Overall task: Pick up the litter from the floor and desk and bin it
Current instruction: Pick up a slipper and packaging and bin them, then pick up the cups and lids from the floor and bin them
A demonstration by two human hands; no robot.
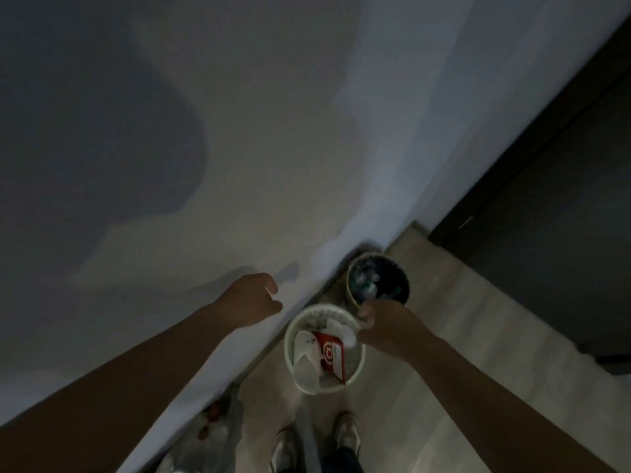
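A white bin stands on the floor against the wall, holding white paper and a red-and-white carton. Beyond it is a dark bin with clear plastic litter inside. My right hand hovers over the white bin's far rim with its fingers curled. A white crumpled scrap lies just under those fingers; the dim frame does not show whether they hold it. My left hand hangs in front of the wall, fingers loosely curled and holding nothing.
The pale wall fills the left and top. A dark door is at the right. My two shoes stand on the light floor below the bins. Clear plastic with reddish bits lies by the wall at lower left.
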